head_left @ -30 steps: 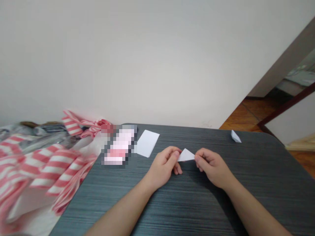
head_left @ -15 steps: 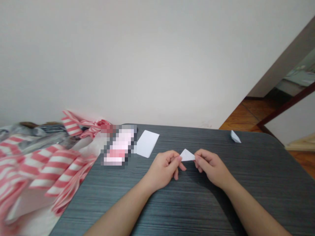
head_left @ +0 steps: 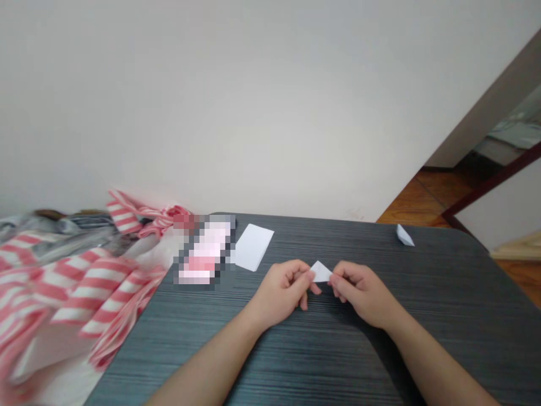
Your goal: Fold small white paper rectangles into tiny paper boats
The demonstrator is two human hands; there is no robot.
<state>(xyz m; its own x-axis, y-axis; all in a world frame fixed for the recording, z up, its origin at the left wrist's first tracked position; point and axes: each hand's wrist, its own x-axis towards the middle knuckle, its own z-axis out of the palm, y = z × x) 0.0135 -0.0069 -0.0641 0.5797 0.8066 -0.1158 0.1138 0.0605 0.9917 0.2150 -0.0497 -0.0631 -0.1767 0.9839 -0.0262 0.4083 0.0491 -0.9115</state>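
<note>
My left hand [head_left: 285,290] pinches one corner of the triangle [head_left: 320,272] and my right hand [head_left: 357,287] the opposite one, probably for tension and control above the bench [head_left: 270,361]. The paper [head_left: 253,247] lies beyond my left hand, seemingly within reach. The folded piece [head_left: 405,235] sits near the far edge, well apart, leaving my right hand elbow room; the wall [head_left: 270,124] bounds that edge.
</note>
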